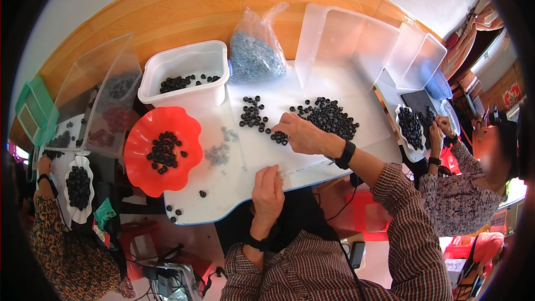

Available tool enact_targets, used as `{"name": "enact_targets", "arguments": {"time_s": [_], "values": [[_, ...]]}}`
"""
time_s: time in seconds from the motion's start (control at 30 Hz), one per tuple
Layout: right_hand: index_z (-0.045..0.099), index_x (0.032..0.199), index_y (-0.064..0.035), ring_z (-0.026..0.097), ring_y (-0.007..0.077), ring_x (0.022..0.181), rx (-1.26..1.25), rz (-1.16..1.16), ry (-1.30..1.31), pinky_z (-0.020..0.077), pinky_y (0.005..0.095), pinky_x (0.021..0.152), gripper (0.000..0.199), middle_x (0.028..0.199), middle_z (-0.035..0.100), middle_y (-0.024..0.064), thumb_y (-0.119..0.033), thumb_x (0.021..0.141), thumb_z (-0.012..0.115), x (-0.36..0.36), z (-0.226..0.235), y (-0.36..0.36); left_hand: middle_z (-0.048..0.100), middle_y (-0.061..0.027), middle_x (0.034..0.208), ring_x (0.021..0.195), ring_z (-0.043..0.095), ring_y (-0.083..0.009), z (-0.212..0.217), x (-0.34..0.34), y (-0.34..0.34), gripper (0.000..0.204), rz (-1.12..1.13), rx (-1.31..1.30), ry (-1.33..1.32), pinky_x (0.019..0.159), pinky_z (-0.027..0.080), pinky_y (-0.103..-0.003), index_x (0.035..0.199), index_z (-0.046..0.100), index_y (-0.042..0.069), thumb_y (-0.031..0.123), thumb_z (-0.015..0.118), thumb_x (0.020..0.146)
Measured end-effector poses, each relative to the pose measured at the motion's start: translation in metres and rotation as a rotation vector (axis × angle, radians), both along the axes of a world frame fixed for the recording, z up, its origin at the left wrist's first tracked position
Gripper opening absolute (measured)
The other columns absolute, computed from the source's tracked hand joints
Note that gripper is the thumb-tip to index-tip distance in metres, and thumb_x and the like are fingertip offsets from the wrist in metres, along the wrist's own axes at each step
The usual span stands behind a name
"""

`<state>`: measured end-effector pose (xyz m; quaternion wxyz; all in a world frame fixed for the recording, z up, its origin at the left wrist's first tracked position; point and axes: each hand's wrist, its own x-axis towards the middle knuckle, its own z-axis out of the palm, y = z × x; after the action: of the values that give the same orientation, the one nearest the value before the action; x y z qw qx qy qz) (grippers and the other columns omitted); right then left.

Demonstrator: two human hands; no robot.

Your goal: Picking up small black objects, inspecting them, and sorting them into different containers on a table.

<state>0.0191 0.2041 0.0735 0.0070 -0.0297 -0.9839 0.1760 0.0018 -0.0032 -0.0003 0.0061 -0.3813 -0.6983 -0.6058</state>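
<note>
My right hand [304,134] reaches forward over the white table [234,184], its fingertips pinched on a small cluster of black rings [278,137]. A larger pile of black rings [331,116] lies just beyond it, and another loose group [252,114] sits to its left. My left hand [267,192] rests at the table's front edge with its fingers curled together; I cannot see whether anything small is between them. A patch of tiny grey parts [217,153] lies left of both hands.
A red scalloped bowl [139,134] and a white tub [184,61] hold black rings at the left. A plastic bag of grey-blue parts [253,58] and clear bins [345,44] stand behind. A person on my right [462,189] and one on my left [56,234] work at their own trays.
</note>
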Motion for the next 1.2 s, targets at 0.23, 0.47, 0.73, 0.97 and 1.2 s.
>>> {"name": "enact_targets", "arguments": {"time_s": [0.23,0.47,0.73,0.97,1.2], "values": [[0.058,0.113,0.002,0.059,0.032,0.093,-0.238,-0.15,0.205,0.0506,0.0388,0.084,0.035,0.106,0.052,0.0167,0.007,0.079,0.056,0.026,0.001,0.002,0.061,-0.0174,0.1,0.073,0.065,-0.0257,0.0,0.0,0.003,0.022,0.011,0.024,0.023,0.063,0.056,-0.031,0.108,0.063,-0.004,-0.008,0.057,0.087],[0.062,0.097,0.0024,0.06,0.0345,0.078,-0.219,-0.338,0.355,0.0511,0.0405,0.07,0.018,0.089,0.057,0.0176,0.003,0.079,0.059,0.055,-0.009,-0.017,0.061,-0.0143,0.1,0.066,0.066,-0.017,0.002,0.001,0.003,0.018,0.004,0.021,0.018,0.06,0.056,-0.026,0.108,0.063,-0.004,-0.006,0.055,0.092],[0.066,0.097,-0.0027,0.06,0.028,0.068,-0.134,-0.489,0.516,0.0485,0.0362,0.06,0.016,0.084,0.057,0.0121,-0.002,0.081,0.065,0.047,-0.031,-0.047,0.061,-0.0136,0.099,0.066,0.066,-0.0158,0.006,0.002,0.003,0.017,-0.005,0.041,-0.053,0.06,0.056,-0.026,0.107,0.064,-0.004,-0.005,0.056,0.092],[0.066,0.098,-0.0048,0.06,0.0296,0.071,-0.031,-0.488,0.542,0.0492,0.0384,0.061,0.017,0.086,0.057,0.0109,-0.006,0.081,0.068,0.034,-0.032,-0.057,0.062,-0.0135,0.101,0.068,0.067,-0.016,0.006,0.001,0.001,0.018,-0.003,0.036,-0.041,0.061,0.056,-0.026,0.108,0.064,-0.003,-0.004,0.057,0.092],[0.062,0.093,-0.0042,0.06,0.0299,0.081,-0.012,-0.535,0.494,0.051,0.0402,0.063,0.013,0.09,0.053,0.0105,-0.011,0.083,0.067,0.031,-0.042,-0.054,0.062,-0.0133,0.101,0.068,0.067,-0.0161,0.004,0.002,0.002,0.018,-0.003,0.034,0.003,0.06,0.056,-0.026,0.108,0.064,-0.003,-0.005,0.057,0.091]]}}
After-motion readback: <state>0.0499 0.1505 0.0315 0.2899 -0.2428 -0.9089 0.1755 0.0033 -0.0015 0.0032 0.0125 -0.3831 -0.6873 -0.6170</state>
